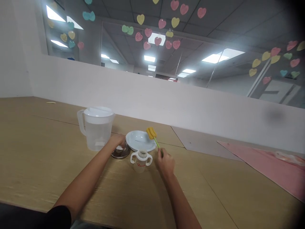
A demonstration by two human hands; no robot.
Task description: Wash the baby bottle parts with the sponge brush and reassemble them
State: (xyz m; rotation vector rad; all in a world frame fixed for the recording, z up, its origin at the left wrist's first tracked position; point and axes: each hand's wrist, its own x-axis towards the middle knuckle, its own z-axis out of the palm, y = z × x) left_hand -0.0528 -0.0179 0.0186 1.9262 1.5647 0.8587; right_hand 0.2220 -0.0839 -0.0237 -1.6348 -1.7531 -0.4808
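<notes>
My right hand [166, 161] is closed around the green handle of a brush, whose yellow sponge head [151, 133] points up over the right rim of a white dish [132, 145]. At a small metal bowl [120, 154], my left hand [118, 140] reaches in from above with fingers bent down; its fingertips and anything in them are hidden. Between my hands stands an upright, uncapped clear bottle [140, 166] with two white handles and red lettering. A white thing shows inside the metal bowl under my left hand.
A lidded translucent pitcher [98, 133] stands just left of my left hand. A pink cloth [267, 162] with a plastic packet [289, 158] lies at the right. Behind the wooden table [59, 149] rises a white wall with windows above.
</notes>
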